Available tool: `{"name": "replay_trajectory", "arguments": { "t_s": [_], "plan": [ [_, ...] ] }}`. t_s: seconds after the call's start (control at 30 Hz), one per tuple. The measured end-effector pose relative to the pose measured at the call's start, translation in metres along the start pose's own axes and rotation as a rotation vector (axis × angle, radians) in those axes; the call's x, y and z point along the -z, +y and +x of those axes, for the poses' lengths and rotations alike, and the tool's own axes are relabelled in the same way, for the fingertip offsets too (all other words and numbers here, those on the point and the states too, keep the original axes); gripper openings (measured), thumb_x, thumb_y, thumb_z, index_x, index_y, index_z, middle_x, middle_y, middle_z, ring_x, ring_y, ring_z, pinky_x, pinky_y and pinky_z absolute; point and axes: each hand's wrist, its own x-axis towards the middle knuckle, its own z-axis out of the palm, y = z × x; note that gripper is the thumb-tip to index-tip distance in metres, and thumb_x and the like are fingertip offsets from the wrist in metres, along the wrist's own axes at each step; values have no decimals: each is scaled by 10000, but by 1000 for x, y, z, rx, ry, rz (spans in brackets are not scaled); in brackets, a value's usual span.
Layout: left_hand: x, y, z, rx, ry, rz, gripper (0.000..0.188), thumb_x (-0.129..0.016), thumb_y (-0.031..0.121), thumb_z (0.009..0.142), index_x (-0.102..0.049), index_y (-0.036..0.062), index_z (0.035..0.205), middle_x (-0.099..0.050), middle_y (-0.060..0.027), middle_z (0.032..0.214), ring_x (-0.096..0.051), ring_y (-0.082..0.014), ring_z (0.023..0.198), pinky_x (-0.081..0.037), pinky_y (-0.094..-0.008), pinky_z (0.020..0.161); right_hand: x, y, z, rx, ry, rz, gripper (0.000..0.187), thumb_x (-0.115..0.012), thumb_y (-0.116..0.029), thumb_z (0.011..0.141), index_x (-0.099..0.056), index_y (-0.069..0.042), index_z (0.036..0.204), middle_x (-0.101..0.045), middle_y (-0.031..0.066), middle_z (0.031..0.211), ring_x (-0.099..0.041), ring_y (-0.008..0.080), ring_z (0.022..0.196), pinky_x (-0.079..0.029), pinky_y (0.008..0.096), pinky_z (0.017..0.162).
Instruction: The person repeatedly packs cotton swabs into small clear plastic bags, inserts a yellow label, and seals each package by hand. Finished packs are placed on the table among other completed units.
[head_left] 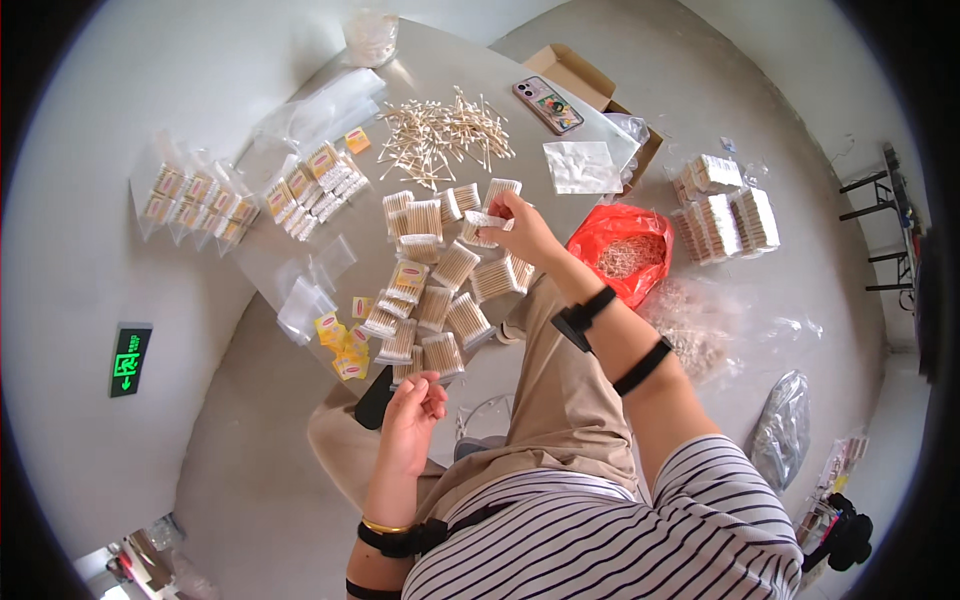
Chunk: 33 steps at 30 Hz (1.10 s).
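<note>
Packs of cotton swabs (434, 308) in clear wrap lie in a loose heap near the table's front edge. At the heap's far right side, my right hand (524, 232) is closed with thumb and fingers around one swab pack (480, 228). My left hand (412, 412) is held at the near end of the heap, just below a swab pack (441, 354). Its fingers are curled in, and whatever they may hold is hidden. One pack in the heap carries a yellow label card (409, 274). More yellow cards (343, 348) are scattered left of the heap.
Loose cotton swabs (440, 135) are piled farther back, with a phone (548, 106) and a white sheet (581, 167) to their right. Bagged labelled packs (200, 205) stand left. A red bag of swabs (630, 255) and stacked packs (722, 215) are on the right.
</note>
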Motion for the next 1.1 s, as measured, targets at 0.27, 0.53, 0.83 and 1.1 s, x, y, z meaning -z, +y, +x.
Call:
{"name": "replay_trajectory", "arguments": {
  "t_s": [0.27, 0.53, 0.83, 1.1],
  "plan": [
    [-71, 60, -5, -591, -33, 710, 489, -845, 118, 818, -598, 47, 1234, -613, -43, 1070, -576, -148, 957, -472, -298, 889, 65, -135, -96, 495, -58, 98, 359, -806, -47, 738, -566, -58, 1005, -574, 87, 1032, -548, 275, 1008, -448, 349, 856],
    [-109, 70, -14, -1007, 34, 1338, 296, -833, 104, 778, -696, 61, 1037, -687, -54, 1085, -613, -300, 1039, -461, -435, 929, 79, -152, -131, 433, -343, 382, 358, -837, -144, 809, -603, -61, 1068, -575, 77, 1136, -535, 230, 1115, -429, 373, 967],
    [-40, 10, 29, -362, -28, 637, 285, -701, 175, 984, -597, -18, 1166, -703, -52, 1036, -634, -91, 919, -509, -258, 830, 28, 68, 36, -240, 212, -357, 619, -775, -554, 839, -705, -20, 1145, -677, 188, 1110, -619, 327, 1104, -503, 445, 960],
    [-36, 6, 51, -343, -23, 630, 272, -699, 179, 993, -609, -18, 1159, -694, -37, 1023, -610, -83, 904, -495, -254, 824, 17, 45, 69, -509, 93, 101, 536, -837, -429, 786, -692, 11, 1056, -669, 169, 1151, -629, 240, 1099, -490, 353, 961]
  ]
}}
